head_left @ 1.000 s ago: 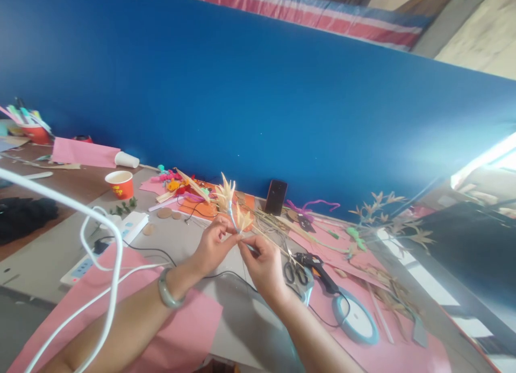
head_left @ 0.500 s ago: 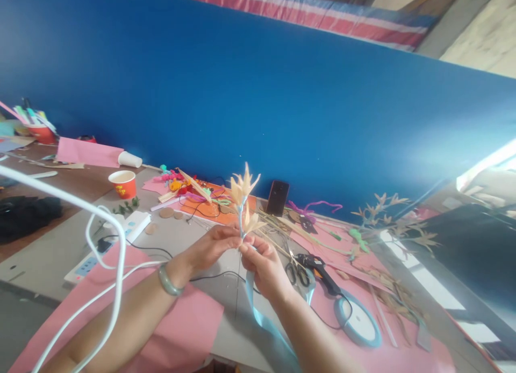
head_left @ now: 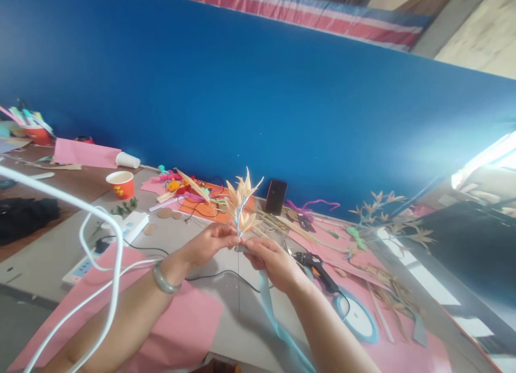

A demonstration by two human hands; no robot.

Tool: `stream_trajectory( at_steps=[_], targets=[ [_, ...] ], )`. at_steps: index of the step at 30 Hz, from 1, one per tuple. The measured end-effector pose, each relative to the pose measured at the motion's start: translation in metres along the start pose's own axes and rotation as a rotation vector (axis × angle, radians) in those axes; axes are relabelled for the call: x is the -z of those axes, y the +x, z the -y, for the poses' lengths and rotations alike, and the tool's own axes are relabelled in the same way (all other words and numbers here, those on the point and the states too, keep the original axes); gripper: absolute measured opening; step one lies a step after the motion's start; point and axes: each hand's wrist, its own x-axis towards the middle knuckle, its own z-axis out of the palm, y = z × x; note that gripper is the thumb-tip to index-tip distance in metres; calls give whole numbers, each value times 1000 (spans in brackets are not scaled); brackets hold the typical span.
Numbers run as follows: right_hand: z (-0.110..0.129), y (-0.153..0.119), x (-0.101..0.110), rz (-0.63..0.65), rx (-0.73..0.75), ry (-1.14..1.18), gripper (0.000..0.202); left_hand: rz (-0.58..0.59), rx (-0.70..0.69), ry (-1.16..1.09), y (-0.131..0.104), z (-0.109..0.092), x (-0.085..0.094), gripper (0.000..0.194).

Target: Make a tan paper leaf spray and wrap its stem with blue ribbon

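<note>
My left hand [head_left: 215,243], with a bangle at its wrist, pinches the stem of a pale straw-coloured artificial flower [head_left: 242,193]. The flower stands upright, with pointed petals in two clusters and light blue wrapping on its stem. A thin bare wire [head_left: 238,287] runs down below the fingers. Close beside it, my right hand [head_left: 268,257] is closed on a light blue ribbon [head_left: 272,314], pressed near the stem just under the lower petals. The ribbon's loose length hangs down past my right forearm.
Right of my hands lie a black glue gun [head_left: 318,268] and a ribbon spool [head_left: 357,316] on pink paper. A phone [head_left: 276,197] leans on the blue wall. Left are a paper cup [head_left: 121,185], a power strip [head_left: 131,228] and a white cable [head_left: 116,276] crossing my left forearm.
My right hand has turned and moved slightly right of the stem, drawing the ribbon out sideways. The flower has rotated a little, and more bare wire shows below. My left hand keeps its pinch.
</note>
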Motion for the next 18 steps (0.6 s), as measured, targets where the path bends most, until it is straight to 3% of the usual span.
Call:
stream_trajectory(
  at_steps=[6, 18],
  targets=[
    [-7, 4, 1, -139, 9, -78, 32, 5, 36, -45, 1, 6, -1, 22],
    [-17, 11, -13, -383, 213, -252, 19, -198, -75, 196, 5, 8, -3, 26]
  ],
)
